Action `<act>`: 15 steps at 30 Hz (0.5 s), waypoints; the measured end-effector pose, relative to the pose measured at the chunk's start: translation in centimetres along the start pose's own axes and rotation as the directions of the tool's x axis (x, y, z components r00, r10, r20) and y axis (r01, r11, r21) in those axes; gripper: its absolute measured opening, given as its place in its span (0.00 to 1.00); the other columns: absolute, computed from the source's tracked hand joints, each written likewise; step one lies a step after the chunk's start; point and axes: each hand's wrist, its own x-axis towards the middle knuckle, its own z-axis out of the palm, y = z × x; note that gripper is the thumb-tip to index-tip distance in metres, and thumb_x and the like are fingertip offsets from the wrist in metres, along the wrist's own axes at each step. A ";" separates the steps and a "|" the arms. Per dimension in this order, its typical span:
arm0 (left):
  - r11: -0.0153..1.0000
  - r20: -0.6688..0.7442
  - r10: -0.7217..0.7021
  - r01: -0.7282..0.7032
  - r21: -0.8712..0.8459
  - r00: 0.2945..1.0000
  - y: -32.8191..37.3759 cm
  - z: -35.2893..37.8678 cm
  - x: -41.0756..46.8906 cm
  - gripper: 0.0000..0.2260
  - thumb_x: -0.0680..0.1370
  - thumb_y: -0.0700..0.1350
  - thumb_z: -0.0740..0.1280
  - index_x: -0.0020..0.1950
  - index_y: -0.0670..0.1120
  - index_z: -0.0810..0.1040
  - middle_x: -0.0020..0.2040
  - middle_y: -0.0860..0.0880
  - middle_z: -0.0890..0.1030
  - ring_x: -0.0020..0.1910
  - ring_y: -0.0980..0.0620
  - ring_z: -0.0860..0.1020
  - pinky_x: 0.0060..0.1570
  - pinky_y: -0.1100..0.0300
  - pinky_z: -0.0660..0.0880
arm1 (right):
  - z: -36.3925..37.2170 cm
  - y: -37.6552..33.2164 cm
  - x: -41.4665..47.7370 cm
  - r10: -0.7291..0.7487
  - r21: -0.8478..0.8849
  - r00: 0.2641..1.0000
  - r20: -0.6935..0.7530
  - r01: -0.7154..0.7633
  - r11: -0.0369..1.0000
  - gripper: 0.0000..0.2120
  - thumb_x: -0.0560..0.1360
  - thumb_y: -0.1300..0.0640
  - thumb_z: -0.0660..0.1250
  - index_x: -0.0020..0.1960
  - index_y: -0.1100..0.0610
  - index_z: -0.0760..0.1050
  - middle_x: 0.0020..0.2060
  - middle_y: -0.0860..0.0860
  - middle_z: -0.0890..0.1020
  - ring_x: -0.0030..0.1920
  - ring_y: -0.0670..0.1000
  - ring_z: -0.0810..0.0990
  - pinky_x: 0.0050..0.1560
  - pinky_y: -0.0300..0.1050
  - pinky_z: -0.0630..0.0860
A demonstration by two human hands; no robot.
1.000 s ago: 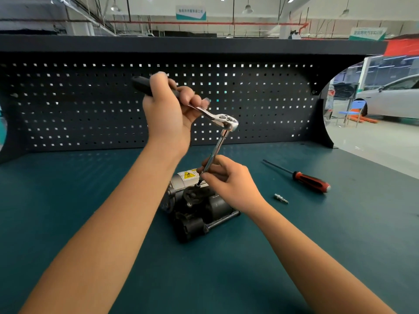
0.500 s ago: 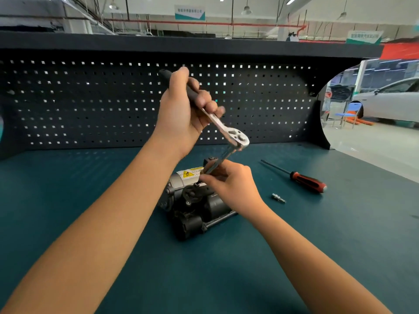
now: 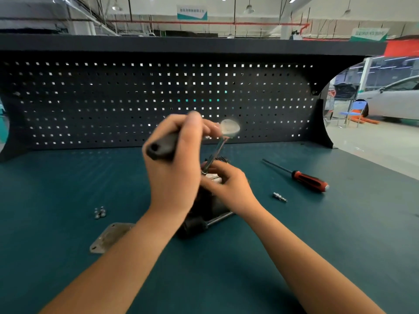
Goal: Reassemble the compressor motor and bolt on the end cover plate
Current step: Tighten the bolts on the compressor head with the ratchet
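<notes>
While the left hand (image 3: pixel 174 168) gripped the ratchet (image 3: pixel 162 147) to turn it, the right hand (image 3: pixel 229 186) pinched its shaft (image 3: pixel 218 148), probably steadying it on the motor (image 3: pixel 204 214) at the counter's (image 3: pixel 340 245) middle; the cover plate (image 3: pixel 108 237) lay unfitted front-left, near loose bolts (image 3: pixel 100 212).

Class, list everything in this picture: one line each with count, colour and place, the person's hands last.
compressor motor: one, dark, bench centre
ratchet: one, silver, black handle, above motor
extension bar: one, silver, ratchet to motor
cover plate: one, grey, front left
bolts: small cluster, silver, beyond plate
screwdriver: one, red-black handle, right
fitting: one, silver, near screwdriver
bench: one, teal, underneath
pegboard: one, black, behind
left hand: one, grips ratchet handle
right hand: one, holds extension bar
</notes>
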 end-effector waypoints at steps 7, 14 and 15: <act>0.996 -0.012 -0.029 0.028 -0.089 1.000 0.0 -1.6 1.0 0.15 0.74 0.42 0.62 0.27 0.50 0.74 0.28 0.52 0.79 0.35 0.51 0.80 0.43 0.59 0.76 | 1.3 0.7 -0.4 0.171 -0.081 0.971 0.169 -0.159 0.984 0.34 0.63 0.42 0.76 0.64 0.45 0.65 0.46 0.37 0.77 0.49 0.37 0.76 0.50 0.28 0.69; 0.907 -0.061 -0.221 0.182 -0.380 0.973 -1.0 -3.0 5.0 0.21 0.78 0.43 0.55 0.24 0.46 0.69 0.22 0.49 0.69 0.24 0.50 0.71 0.35 0.59 0.75 | 1.4 0.6 -0.6 0.197 -0.015 0.964 0.178 -0.198 0.980 0.40 0.65 0.47 0.77 0.70 0.50 0.62 0.58 0.44 0.76 0.60 0.45 0.73 0.64 0.43 0.69; 0.891 -0.039 -0.258 0.222 -0.396 0.965 -1.2 -3.1 5.7 0.22 0.78 0.43 0.54 0.24 0.46 0.69 0.21 0.50 0.68 0.23 0.50 0.70 0.33 0.60 0.74 | 1.4 0.7 -0.5 0.193 -0.009 0.965 0.178 -0.195 0.981 0.38 0.65 0.47 0.77 0.70 0.50 0.63 0.58 0.45 0.76 0.60 0.45 0.74 0.65 0.45 0.69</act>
